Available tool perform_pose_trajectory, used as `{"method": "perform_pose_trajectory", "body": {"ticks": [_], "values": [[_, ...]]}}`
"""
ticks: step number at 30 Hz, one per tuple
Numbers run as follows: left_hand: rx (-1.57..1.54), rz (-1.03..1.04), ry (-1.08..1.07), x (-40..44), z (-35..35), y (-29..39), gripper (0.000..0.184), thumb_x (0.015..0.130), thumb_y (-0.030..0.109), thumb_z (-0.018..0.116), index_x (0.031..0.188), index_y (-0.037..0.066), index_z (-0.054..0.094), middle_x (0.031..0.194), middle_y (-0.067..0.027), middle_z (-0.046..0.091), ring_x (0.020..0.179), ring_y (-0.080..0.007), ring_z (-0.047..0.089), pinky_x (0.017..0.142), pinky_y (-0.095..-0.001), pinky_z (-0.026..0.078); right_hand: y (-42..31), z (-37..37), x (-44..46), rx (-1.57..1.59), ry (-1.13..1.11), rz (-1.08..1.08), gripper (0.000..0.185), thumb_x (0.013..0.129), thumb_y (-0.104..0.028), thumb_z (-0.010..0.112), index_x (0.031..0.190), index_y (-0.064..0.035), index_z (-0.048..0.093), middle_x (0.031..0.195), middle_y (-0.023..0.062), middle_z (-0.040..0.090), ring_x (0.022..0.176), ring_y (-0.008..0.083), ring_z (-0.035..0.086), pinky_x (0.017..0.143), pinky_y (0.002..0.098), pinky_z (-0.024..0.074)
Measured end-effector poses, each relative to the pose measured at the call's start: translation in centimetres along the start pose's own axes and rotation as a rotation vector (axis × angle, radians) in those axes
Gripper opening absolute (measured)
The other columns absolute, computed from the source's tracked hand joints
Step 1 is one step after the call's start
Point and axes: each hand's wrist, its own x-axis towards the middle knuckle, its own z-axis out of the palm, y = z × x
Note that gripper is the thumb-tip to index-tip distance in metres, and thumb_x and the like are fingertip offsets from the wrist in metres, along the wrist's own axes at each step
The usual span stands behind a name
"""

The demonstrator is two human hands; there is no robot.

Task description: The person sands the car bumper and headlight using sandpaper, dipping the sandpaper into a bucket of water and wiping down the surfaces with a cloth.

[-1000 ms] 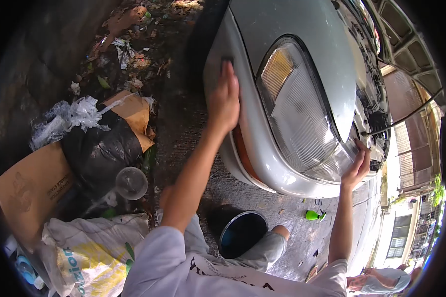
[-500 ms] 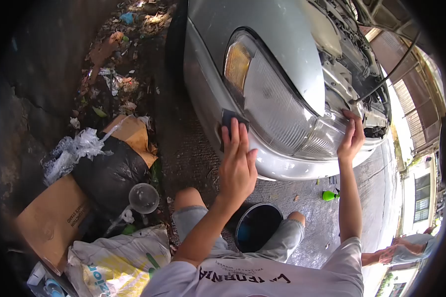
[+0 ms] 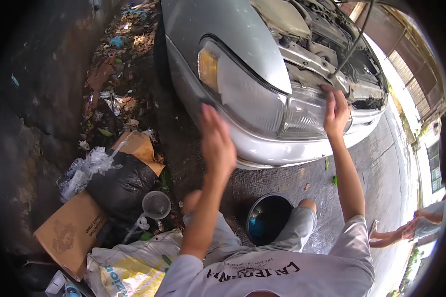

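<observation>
My left hand (image 3: pixel 216 146), smeared by motion, presses along the silver bumper (image 3: pixel 277 148) below the headlight's outer corner. Beneath its fingertips shows the edge of a dark sheet of sandpaper (image 3: pixel 207 101); the rest is covered by the fingers. My right hand (image 3: pixel 337 113) rests on the upper inner edge of the headlight (image 3: pixel 248 96), fingers stretched and slightly bent, holding nothing visible. The headlight has a ribbed clear lens and an amber turn signal (image 3: pixel 207 68) at its outer end.
The hood is raised over the engine bay (image 3: pixel 327 37), with a prop rod beside it. A black bucket (image 3: pixel 270 213) stands between my knees. Left are a black garbage bag (image 3: pixel 121 183), cardboard (image 3: pixel 69 235), a clear cup (image 3: pixel 156 204) and a white sack (image 3: pixel 129 270). A person's legs (image 3: pixel 401 230) show at right.
My left hand has shifted with the sandpaper along the bumper's side and is now blurred. My right hand stays at the headlight edge. The view has turned, moving the car left and up.
</observation>
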Motion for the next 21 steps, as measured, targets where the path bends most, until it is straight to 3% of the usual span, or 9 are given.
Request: {"method": "perform_pose_trajectory", "body": {"ticks": [1, 3, 8, 11, 13, 14, 18, 20, 21], "values": [[-0.071, -0.160, -0.021, 4.0, -1.4, -1.2, 0.057, 0.106, 0.033, 0.028, 0.150, -0.003, 0.024, 0.155, -0.0274, 0.023, 0.142, -0.0480, 0.023, 0.118, -0.0461, 0.024, -0.2, -0.1, 0.0, -0.004, 0.008, -0.002, 0.023, 0.097, -0.020, 0.049, 0.097, -0.0083, 0.069, 0.090, 0.0079, 0.069, 0.084, 0.0278, 0.065, 0.077, 0.0340, 0.0483], [-0.298, -0.148, -0.032, 9.1, -2.4, -4.0, 0.056, 0.105, 0.030, 0.031, 0.148, -0.005, 0.026, 0.155, -0.0257, 0.025, 0.142, -0.0480, 0.022, 0.116, -0.0451, 0.027, -0.1, 0.0, 0.1, 0.001, 0.034, -0.027, 0.021, 0.096, -0.018, 0.050, 0.097, -0.0096, 0.070, 0.085, 0.0061, 0.068, 0.079, 0.0269, 0.064, 0.075, 0.0338, 0.0475], [0.065, 0.186, -0.106, -6.3, 0.0, 4.3, 0.052, 0.104, 0.024, 0.034, 0.147, -0.006, 0.031, 0.156, -0.0239, 0.025, 0.143, -0.0481, 0.020, 0.118, -0.0493, 0.022, -0.2, 0.0, 0.2, -0.009, 0.059, -0.014, 0.019, 0.095, -0.016, 0.052, 0.094, -0.0094, 0.070, 0.084, 0.0066, 0.068, 0.078, 0.0276, 0.064, 0.074, 0.0348, 0.0478], [0.070, 0.216, -0.084, -5.8, 0.0, 3.5, 0.052, 0.105, 0.025, 0.032, 0.150, -0.001, 0.029, 0.157, -0.0216, 0.024, 0.144, -0.0482, 0.018, 0.119, -0.0510, 0.019, 0.5, 0.0, -0.3, 0.015, 0.056, -0.048, 0.017, 0.092, -0.015, 0.054, 0.092, -0.0099, 0.070, 0.083, 0.0079, 0.067, 0.076, 0.0291, 0.064, 0.072, 0.0386, 0.0490], [-0.145, -0.069, 0.039, -0.1, -0.3, 0.4, 0.055, 0.107, 0.034, 0.027, 0.149, -0.001, 0.032, 0.157, -0.0215, 0.025, 0.143, -0.0465, 0.022, 0.119, -0.0446, 0.020, 0.8, -0.2, -0.2, 0.007, 0.059, -0.040, 0.016, 0.090, -0.015, 0.055, 0.091, -0.0102, 0.070, 0.081, 0.0088, 0.067, 0.075, 0.0300, 0.064, 0.072, 0.0400, 0.0497], [-0.004, 0.007, 0.009, 1.7, -0.8, -0.9, 0.054, 0.107, 0.033, 0.028, 0.149, -0.001, 0.031, 0.157, -0.0219, 0.023, 0.144, -0.0461, 0.020, 0.119, -0.0426, 0.020, 0.4, -0.3, -0.2, 0.003, 0.079, -0.041, 0.015, 0.089, -0.016, 0.056, 0.090, -0.0102, 0.070, 0.080, 0.0091, 0.066, 0.075, 0.0304, 0.064, 0.071, 0.0403, 0.0500], [0.037, 0.213, 0.009, -6.7, 1.9, 3.7, 0.051, 0.104, 0.025, 0.031, 0.148, -0.002, 0.033, 0.157, -0.0197, 0.027, 0.144, -0.0474, 0.019, 0.115, -0.0553, 0.019, 1.6, 0.1, -0.4, -0.007, 0.119, -0.093, 0.015, 0.089, -0.014, 0.056, 0.089, -0.0089, 0.070, 0.081, 0.0089, 0.068, 0.070, 0.0295, 0.064, 0.068, 0.0383, 0.0499], [0.229, 0.178, -0.240, -12.0, 3.4, 8.2, 0.053, 0.101, 0.022, 0.036, 0.149, 0.001, 0.034, 0.158, -0.0169, 0.027, 0.145, -0.0472, 0.018, 0.114, -0.0610, 0.015, 1.7, 0.2, -0.6, -0.021, 0.111, -0.061, 0.013, 0.087, -0.015, 0.059, 0.088, -0.0101, 0.070, 0.081, 0.0082, 0.068, 0.072, 0.0287, 0.064, 0.070, 0.0390, 0.0500], [0.221, 0.201, -0.226, -12.6, 4.9, 9.3, 0.053, 0.100, 0.024, 0.039, 0.148, 0.003, 0.037, 0.159, -0.0126, 0.027, 0.146, -0.0452, 0.016, 0.114, -0.0622, 0.011, 1.7, -0.1, -0.7, 0.021, 0.089, -0.059, 0.011, 0.087, -0.014, 0.060, 0.091, -0.0096, 0.070, 0.085, 0.0084, 0.068, 0.077, 0.0286, 0.065, 0.074, 0.0388, 0.0499]]}}
